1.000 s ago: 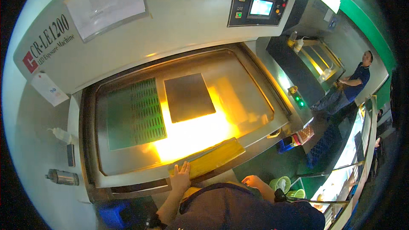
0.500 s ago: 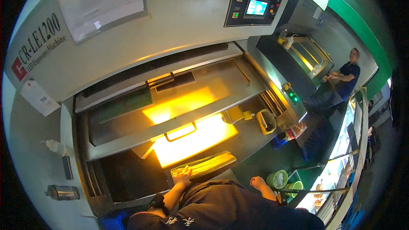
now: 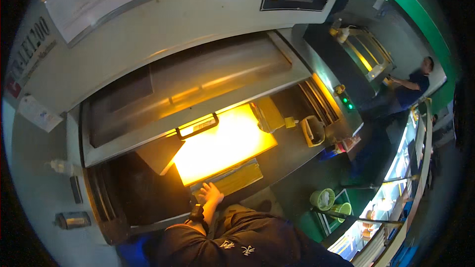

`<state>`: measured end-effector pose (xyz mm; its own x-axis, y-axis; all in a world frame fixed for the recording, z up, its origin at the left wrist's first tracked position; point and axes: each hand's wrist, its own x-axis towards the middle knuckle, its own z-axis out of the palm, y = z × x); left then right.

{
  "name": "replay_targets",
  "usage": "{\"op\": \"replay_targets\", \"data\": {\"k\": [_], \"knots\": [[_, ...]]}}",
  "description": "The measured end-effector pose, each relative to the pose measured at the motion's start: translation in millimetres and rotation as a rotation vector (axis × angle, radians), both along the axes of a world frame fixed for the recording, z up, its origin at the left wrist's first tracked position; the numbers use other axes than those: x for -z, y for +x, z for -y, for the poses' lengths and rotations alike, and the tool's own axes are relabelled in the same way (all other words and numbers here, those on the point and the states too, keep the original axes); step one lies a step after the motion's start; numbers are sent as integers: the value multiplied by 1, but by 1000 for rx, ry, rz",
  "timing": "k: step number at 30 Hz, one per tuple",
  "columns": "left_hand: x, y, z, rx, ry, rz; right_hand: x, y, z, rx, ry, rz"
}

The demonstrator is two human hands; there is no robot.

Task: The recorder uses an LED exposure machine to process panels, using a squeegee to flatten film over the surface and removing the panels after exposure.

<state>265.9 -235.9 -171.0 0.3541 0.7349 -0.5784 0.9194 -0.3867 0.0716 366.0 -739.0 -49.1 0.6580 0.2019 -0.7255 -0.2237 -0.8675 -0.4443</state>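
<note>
My left hand [image 3: 212, 194] is at the near left end of a long, flat yellowish sheet or pack [image 3: 237, 177] with a pale edge. Its fingers are spread, nothing is gripped in them, and I cannot tell whether they touch it. Just beyond that pack lies a brightly lit yellow panel [image 3: 222, 143]. Over its far edge stands the metal-framed lid [image 3: 193, 111] of a large machine, with a dark bar handle [image 3: 198, 126] on its front. My right hand does not show.
A flat plate [image 3: 161, 153] lies left of the panel. To its right are a yellowish pad [image 3: 268, 113], a small yellow block [image 3: 289, 122] and an open bin [image 3: 312, 131]. Green baskets [image 3: 322, 199] stand low on the right. Another person [image 3: 418, 84] works at the far right.
The lid's front edge has moved back, uncovering more of the panel and the left plate. The yellowish pack lies closer to the panel. My left fingers have spread; my right hand has left view.
</note>
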Motion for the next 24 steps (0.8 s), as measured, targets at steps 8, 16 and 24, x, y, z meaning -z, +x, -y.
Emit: {"op": "replay_targets", "data": {"k": [8, 16, 24], "knots": [[-91, 63, -37, -1104, -1016, 1520, 23, 61, 70, -132, 104, -32], [-158, 36, 48, -1719, -767, 2415, 53, 145, 169, -277, 124, -53], [-236, -8, 171, -1940, -646, 2183, 86, 209, 188, -411, 185, -47]]}}
